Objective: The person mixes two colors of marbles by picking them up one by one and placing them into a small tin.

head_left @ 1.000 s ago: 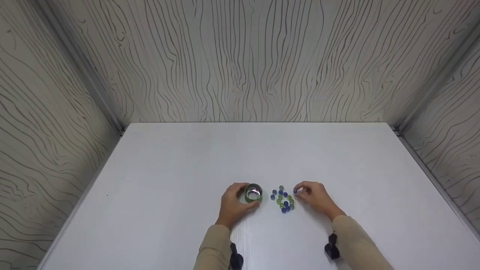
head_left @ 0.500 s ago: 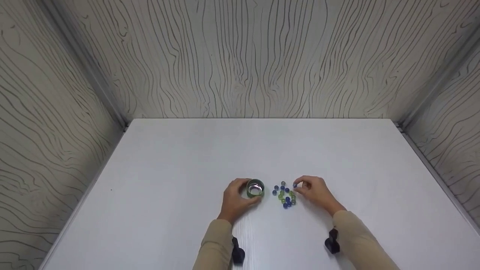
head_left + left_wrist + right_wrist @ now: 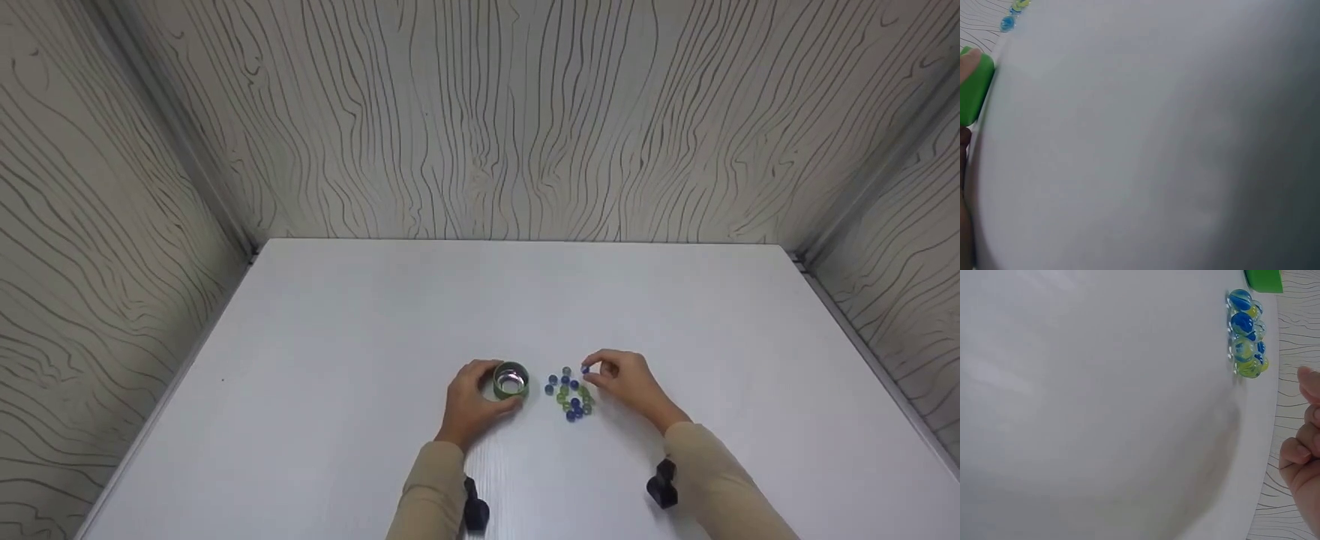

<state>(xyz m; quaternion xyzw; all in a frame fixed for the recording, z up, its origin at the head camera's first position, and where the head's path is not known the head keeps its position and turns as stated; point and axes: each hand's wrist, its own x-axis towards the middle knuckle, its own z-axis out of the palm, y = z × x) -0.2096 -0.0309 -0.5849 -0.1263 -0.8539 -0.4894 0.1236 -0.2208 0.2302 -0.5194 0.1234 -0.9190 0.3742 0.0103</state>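
Observation:
My left hand [image 3: 471, 403] grips a small round green container [image 3: 978, 90], thumb on the near side and fingers on the far side. In the head view its opening faces up and the inside looks shiny, with no marbles visible in it. Between thumb and index finger, my right hand [image 3: 628, 381] pinches a blue marble [image 3: 586, 370], just right of the cluster. Several blue and green glass marbles [image 3: 575, 403] lie close together on the table between the hands. The right wrist view shows the clustered marbles [image 3: 1242, 323] beside the curled right hand [image 3: 1304, 450]; the pinched marble is out of sight there.
The white table [image 3: 360, 322] stretches out to the back and both sides. Wood-grain patterned panels [image 3: 480, 120] enclose it behind and at the left and right. A dark wrist device [image 3: 475, 506] sits at each sleeve.
My right hand has lifted the blue marble slightly and carried it a little to the left. The left hand keeps its grip on the container. The head view has shifted slightly.

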